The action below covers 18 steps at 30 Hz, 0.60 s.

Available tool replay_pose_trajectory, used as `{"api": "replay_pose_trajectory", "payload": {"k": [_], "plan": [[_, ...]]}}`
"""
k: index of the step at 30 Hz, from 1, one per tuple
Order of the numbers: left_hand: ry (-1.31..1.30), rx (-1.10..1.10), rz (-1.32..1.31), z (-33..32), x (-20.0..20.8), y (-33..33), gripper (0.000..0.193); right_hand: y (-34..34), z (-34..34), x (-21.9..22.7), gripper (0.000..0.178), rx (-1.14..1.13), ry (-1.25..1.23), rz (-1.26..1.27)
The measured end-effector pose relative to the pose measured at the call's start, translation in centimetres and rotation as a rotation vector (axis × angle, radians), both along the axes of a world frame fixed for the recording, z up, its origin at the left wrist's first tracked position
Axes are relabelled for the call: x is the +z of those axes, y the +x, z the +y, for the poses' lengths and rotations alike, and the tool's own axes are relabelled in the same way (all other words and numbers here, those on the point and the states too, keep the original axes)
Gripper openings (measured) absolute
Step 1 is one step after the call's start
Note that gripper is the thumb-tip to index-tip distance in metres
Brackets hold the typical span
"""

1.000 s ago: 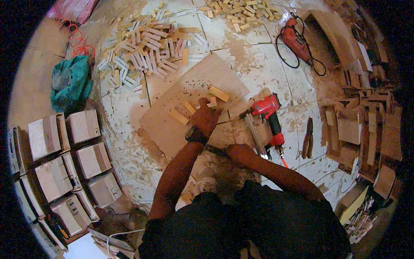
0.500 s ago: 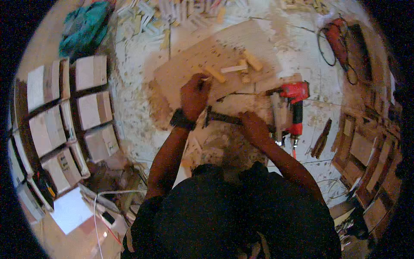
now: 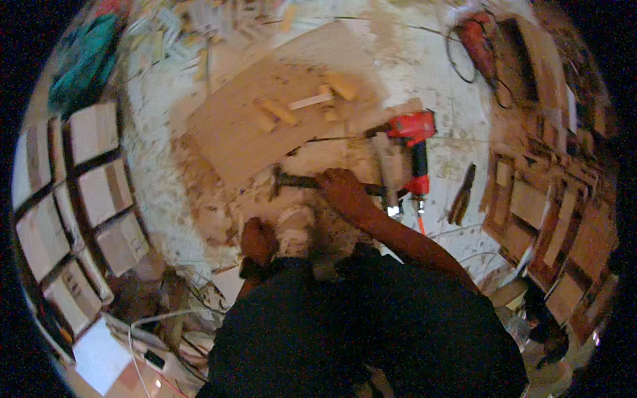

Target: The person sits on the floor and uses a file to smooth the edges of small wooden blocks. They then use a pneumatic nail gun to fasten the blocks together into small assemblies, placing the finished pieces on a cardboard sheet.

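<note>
Head view shows the right hand [image 3: 342,189], its fingers closed around a hammer [image 3: 298,181], between the wooden board [image 3: 245,146] and the dark clothing [image 3: 345,312]. The left hand [image 3: 259,240] is near this clothing, too blurred to tell whether its fingers are open or hold something.

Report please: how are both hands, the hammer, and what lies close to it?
Left hand low, grip unclear. Right hand closed around hammer, head by near edge of board. Nailer lying close, to the right.
</note>
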<state>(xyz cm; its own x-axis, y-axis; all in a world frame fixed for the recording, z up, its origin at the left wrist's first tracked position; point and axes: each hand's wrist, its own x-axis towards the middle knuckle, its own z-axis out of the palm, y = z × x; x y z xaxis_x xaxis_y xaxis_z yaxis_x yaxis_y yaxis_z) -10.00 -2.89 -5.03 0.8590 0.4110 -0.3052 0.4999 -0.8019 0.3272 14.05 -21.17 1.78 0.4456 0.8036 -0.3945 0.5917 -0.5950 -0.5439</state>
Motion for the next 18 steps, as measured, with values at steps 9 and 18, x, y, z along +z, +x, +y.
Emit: {"api": "replay_pose_trajectory", "payload": {"k": [9, 18], "plan": [[-0.927, 0.633, -0.345, 3.1, 9.1, 11.0, 0.029, 7.6, -11.7, 1.9, 0.055, -1.144, 0.066, -0.598], [-1.014, 0.102, -0.272, 3.6, 7.0, 28.7, 0.025, 12.1, -16.5, 0.5, 0.041, -1.095, 0.232, 0.756]]}}
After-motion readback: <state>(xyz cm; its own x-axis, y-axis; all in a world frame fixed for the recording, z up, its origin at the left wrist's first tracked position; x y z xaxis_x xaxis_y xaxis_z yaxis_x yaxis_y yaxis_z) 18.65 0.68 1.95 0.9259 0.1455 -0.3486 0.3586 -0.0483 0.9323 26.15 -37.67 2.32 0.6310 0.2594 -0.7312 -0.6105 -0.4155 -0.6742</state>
